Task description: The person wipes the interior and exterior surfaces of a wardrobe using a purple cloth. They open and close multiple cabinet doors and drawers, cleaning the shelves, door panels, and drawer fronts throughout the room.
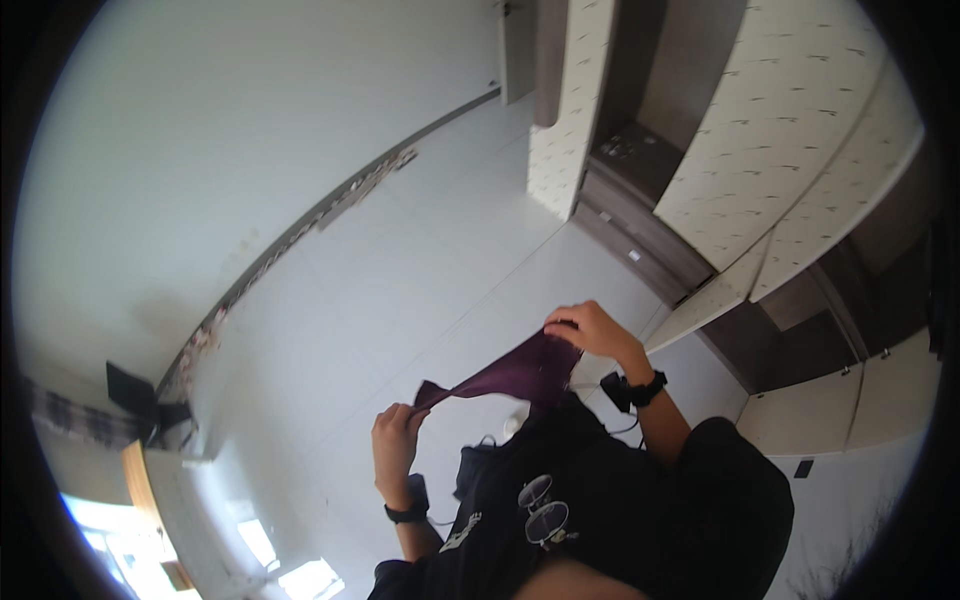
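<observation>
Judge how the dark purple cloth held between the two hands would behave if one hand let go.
The purple cloth sags between the left hand and right hand, so it is probably floppy and would hang limp. It looks thin, likely light.

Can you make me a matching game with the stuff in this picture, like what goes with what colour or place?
Things:
1. cloth
2. left hand
3. right hand
4. floor

Descriptions:
A. white and tiled
B. dark purple, stretched between two hands
C. pinches the lower end of the cloth
D. pinches the upper end of the cloth, above a black wrist strap

Pairs: 1-B, 2-C, 3-D, 4-A
</observation>
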`<control>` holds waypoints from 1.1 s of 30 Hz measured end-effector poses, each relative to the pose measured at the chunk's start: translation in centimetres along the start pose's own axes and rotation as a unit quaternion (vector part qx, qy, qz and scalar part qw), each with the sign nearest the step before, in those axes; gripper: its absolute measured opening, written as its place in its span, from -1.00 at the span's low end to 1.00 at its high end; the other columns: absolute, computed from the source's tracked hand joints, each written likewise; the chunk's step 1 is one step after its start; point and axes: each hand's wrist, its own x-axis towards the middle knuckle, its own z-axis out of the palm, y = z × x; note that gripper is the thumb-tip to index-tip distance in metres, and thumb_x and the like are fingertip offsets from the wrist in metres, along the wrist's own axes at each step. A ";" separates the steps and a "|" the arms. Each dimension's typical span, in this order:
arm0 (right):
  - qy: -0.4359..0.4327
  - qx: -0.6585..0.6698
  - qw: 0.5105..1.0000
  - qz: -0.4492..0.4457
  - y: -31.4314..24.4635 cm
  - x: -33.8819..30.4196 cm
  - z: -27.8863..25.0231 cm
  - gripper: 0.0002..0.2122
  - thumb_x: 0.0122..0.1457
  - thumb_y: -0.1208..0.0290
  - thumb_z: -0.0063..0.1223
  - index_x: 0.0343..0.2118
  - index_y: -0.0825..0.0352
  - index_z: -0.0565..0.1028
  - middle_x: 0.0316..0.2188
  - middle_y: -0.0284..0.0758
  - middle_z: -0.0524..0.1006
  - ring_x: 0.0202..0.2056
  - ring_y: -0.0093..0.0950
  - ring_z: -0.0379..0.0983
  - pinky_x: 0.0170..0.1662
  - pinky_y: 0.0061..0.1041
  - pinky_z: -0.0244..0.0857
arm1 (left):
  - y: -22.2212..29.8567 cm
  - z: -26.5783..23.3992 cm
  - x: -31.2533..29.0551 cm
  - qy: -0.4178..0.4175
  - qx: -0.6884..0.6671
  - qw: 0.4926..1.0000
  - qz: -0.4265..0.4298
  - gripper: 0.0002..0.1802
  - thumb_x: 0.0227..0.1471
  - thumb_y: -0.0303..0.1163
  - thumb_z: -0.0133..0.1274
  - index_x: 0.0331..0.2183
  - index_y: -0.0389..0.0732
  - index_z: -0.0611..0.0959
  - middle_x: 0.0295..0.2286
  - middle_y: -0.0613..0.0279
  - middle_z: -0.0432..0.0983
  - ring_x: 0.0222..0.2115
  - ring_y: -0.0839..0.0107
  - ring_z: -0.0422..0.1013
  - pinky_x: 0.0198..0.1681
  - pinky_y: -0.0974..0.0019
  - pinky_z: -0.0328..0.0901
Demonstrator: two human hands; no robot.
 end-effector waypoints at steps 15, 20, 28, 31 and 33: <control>-0.055 0.052 0.994 -0.077 3.5 11.6 7.3 -0.85 0.14 0.34 0.14 -0.34 0.32 0.58 -0.61 -0.21 0.55 -0.57 -0.28 0.45 -0.32 -0.39 0.34 | -4.4 -2.4 3.1 0.013 0.073 0.983 -0.169 -0.91 0.03 -0.45 0.07 -0.41 -0.24 0.64 -0.50 0.08 0.49 -0.46 0.03 0.45 -0.41 0.11 0.33; 0.010 0.019 0.999 -0.040 6.1 14.4 3.7 -0.86 0.15 0.34 0.11 -0.33 0.30 0.57 -0.52 -0.22 0.57 -0.47 -0.23 0.47 -0.29 -0.37 0.34 | -7.0 3.6 10.0 -0.045 0.070 0.989 -0.121 -0.88 0.07 -0.40 0.04 -0.38 -0.21 0.63 -0.46 0.07 0.52 -0.43 0.01 0.47 -0.38 0.06 0.35; 0.226 0.013 0.969 0.100 12.9 13.7 -8.1 -0.86 0.16 0.40 0.07 -0.33 0.36 0.56 -0.51 -0.21 0.56 -0.51 -0.28 0.46 -0.39 -0.42 0.31 | -1.3 10.8 31.3 -0.222 0.117 0.965 0.078 -0.86 0.05 -0.37 0.06 -0.42 -0.20 0.66 -0.47 0.12 0.50 -0.43 0.07 0.46 -0.35 0.09 0.35; 0.277 0.023 0.950 0.142 15.9 13.2 -9.8 -0.88 0.17 0.50 0.06 -0.29 0.42 0.55 -0.46 -0.20 0.58 -0.50 -0.38 0.46 -0.42 -0.50 0.30 | 1.2 13.4 36.7 -0.209 0.111 0.961 0.140 -0.86 0.04 -0.39 0.07 -0.44 -0.23 0.66 -0.48 0.15 0.49 -0.41 0.10 0.45 -0.35 0.11 0.35; 0.323 -0.005 0.935 0.147 17.6 12.9 -10.2 -0.87 0.18 0.49 0.05 -0.27 0.41 0.55 -0.41 -0.18 0.58 -0.45 -0.35 0.49 -0.37 -0.48 0.34 | 1.9 15.4 38.7 -0.205 0.095 0.961 0.159 -0.87 0.04 -0.41 0.07 -0.42 -0.23 0.66 -0.46 0.15 0.47 -0.39 0.12 0.45 -0.33 0.14 0.35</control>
